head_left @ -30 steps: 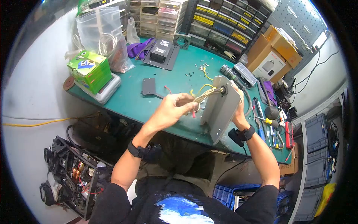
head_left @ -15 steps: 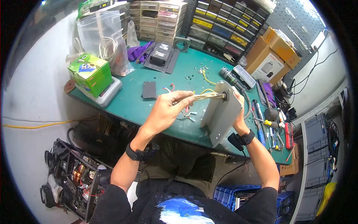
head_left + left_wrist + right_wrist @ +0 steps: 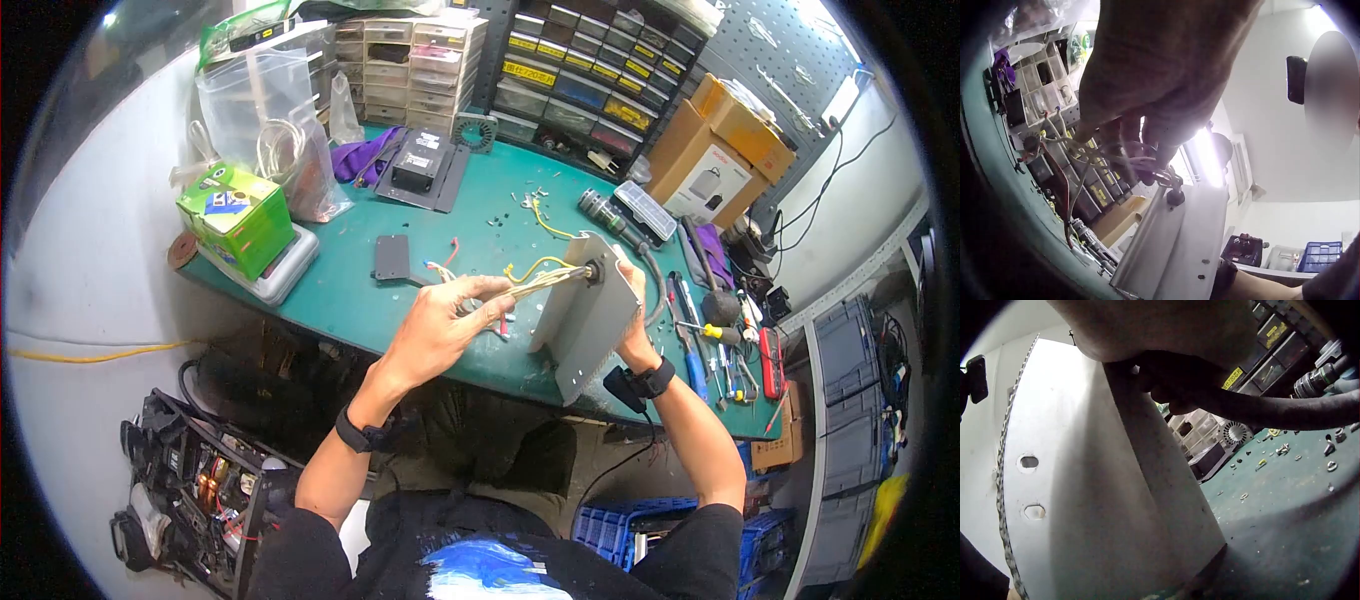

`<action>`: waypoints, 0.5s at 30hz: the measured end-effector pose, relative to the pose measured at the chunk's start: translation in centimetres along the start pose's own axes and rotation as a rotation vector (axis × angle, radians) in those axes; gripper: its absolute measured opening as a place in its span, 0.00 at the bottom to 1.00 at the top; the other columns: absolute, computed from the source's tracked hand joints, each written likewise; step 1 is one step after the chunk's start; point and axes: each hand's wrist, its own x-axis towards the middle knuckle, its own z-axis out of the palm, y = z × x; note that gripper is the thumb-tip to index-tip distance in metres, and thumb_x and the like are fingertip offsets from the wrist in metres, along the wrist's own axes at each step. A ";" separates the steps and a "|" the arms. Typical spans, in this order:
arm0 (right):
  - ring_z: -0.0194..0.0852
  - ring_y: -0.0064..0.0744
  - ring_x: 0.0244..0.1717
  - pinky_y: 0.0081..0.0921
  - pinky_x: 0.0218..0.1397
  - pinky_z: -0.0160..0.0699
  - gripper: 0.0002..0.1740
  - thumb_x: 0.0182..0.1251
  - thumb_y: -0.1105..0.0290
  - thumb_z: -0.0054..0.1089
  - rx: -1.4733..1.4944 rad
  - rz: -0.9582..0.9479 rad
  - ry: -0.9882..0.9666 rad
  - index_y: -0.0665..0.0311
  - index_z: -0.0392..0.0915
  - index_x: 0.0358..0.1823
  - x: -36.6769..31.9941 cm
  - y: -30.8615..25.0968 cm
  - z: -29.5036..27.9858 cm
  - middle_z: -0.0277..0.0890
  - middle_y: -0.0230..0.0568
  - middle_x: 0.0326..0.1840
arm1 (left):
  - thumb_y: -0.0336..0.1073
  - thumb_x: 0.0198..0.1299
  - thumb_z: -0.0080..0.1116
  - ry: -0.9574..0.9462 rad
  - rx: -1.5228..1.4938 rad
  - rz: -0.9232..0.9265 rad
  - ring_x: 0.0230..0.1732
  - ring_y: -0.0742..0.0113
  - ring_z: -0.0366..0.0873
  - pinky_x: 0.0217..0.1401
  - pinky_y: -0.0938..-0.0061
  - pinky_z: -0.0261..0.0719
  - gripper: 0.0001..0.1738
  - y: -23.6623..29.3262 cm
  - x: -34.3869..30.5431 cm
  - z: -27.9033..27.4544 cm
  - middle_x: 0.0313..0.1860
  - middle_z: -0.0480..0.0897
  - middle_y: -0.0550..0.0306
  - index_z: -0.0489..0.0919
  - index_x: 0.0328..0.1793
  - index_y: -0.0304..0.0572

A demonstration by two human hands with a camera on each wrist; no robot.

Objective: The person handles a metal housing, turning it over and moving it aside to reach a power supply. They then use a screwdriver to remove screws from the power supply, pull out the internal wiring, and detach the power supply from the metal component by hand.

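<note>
Your left hand [image 3: 432, 335] pinches pale wires [image 3: 545, 284]; your right [image 3: 636, 330] grips the bent metal panel [image 3: 590, 320]. Pulling hard (they pass through its grommet [image 3: 595, 271]) could strain them.

a hand could pass over the green tabletop [image 3: 345, 270] between the green box [image 3: 235, 222] and the dark flat plate [image 3: 393, 257]. pale wires [image 3: 545, 283] bar the gap from the left hand [image 3: 430, 330] to the grey metal panel [image 3: 590, 325]; to its right, a thick hose [image 3: 658, 283] and a yellow-handled screwdriver [image 3: 718, 333] obstruct.
</note>
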 end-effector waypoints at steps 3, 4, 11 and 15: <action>0.53 0.13 0.24 0.26 0.25 0.52 0.31 0.88 0.51 0.41 -0.012 0.037 -0.014 0.62 0.68 0.24 0.0 -0.7 0.1 0.62 0.20 0.20 | 0.40 0.73 0.65 0.003 0.050 0.001 0.47 0.64 0.89 0.52 0.70 0.83 0.21 0.0 -0.1 0.1 0.48 0.91 0.47 0.85 0.62 0.29; 0.54 0.13 0.24 0.25 0.25 0.52 0.31 0.88 0.52 0.41 0.013 0.081 -0.014 0.62 0.69 0.24 0.0 -0.9 0.2 0.63 0.21 0.20 | 0.38 0.73 0.65 0.011 0.098 0.027 0.47 0.67 0.87 0.53 0.71 0.82 0.19 0.1 -0.2 0.2 0.48 0.91 0.49 0.86 0.61 0.30; 0.56 0.13 0.24 0.25 0.25 0.54 0.31 0.89 0.52 0.40 0.050 0.100 -0.004 0.63 0.71 0.25 0.1 0.3 -0.3 0.65 0.22 0.21 | 0.36 0.72 0.67 0.105 0.075 0.071 0.48 0.68 0.86 0.56 0.71 0.82 0.16 0.6 -0.3 0.6 0.48 0.91 0.50 0.87 0.57 0.31; 0.76 0.17 0.36 0.19 0.38 0.77 0.31 0.87 0.45 0.43 0.006 0.152 -0.170 0.68 0.81 0.57 0.2 0.5 -1.8 0.80 0.29 0.39 | 0.36 0.71 0.66 0.176 0.065 0.101 0.49 0.61 0.89 0.55 0.68 0.83 0.15 0.4 -0.2 0.9 0.48 0.91 0.45 0.88 0.56 0.32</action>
